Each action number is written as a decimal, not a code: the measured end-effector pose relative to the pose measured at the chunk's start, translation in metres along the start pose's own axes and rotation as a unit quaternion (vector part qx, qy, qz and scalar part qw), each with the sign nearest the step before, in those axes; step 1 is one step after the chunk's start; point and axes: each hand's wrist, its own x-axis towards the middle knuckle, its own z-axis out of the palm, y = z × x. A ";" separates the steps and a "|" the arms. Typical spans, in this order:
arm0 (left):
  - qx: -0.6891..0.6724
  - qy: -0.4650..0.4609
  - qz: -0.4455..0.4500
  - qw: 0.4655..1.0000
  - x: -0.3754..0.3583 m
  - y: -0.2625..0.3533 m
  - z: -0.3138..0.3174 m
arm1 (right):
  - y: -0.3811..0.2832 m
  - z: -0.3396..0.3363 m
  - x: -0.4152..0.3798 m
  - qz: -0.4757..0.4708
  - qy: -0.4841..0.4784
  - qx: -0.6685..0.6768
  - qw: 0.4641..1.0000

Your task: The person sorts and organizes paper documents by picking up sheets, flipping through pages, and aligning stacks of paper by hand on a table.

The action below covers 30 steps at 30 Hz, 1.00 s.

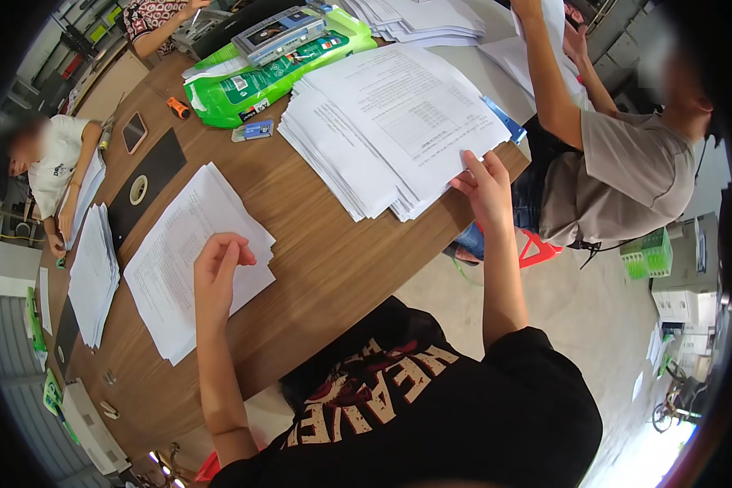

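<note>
A large stack of printed paper sheets (333, 154) lies fanned out in two overlapping piles at the table's corner. My right hand (488, 191) is at its near right edge, with thumb and fingers pinching the edge of the top printed sheet (415, 106). Over a smaller pile of printed sheets (183, 236) hovers my left hand (220, 268). Its fingers are curled in toward the thumb and nothing shows between them. Whether that hand touches the pile beneath cannot be made out.
The wooden table (325, 252) also bears a narrow paper stack (95, 272), a tape roll (138, 189), a phone (135, 132), an orange tool (178, 108), a small blue box (253, 131) and a green package (236, 89). Co-workers sit left, right (626, 171) and at the far side.
</note>
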 end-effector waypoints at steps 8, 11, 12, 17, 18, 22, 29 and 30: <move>0.012 -0.001 0.003 1.000 -0.004 -0.002 -0.001 | -0.006 -0.013 -0.006 0.013 0.028 -0.018 0.999; 0.019 -0.008 -0.001 1.000 -0.004 -0.003 -0.002 | -0.006 -0.024 -0.010 0.012 0.052 -0.024 0.998; 0.022 -0.009 -0.001 1.000 -0.003 -0.002 -0.002 | -0.007 -0.032 -0.010 -0.043 0.072 -0.100 0.991; 0.051 -0.045 0.049 0.996 0.021 0.025 0.029 | -0.004 -0.093 0.037 -0.317 0.236 -0.390 0.832; 0.041 -0.062 0.077 0.994 0.033 0.031 0.046 | -0.004 -0.101 0.049 -0.318 0.236 -0.392 0.830; 0.080 -0.135 0.239 0.958 0.080 0.052 0.141 | -0.008 -0.117 0.088 -0.291 0.218 -0.465 0.807; 0.303 -0.154 0.457 0.822 0.138 0.031 0.234 | -0.012 -0.119 0.101 -0.268 0.198 -0.440 0.834; 0.326 -0.177 0.431 0.823 0.139 0.028 0.237 | -0.017 -0.115 0.097 -0.236 0.189 -0.391 0.869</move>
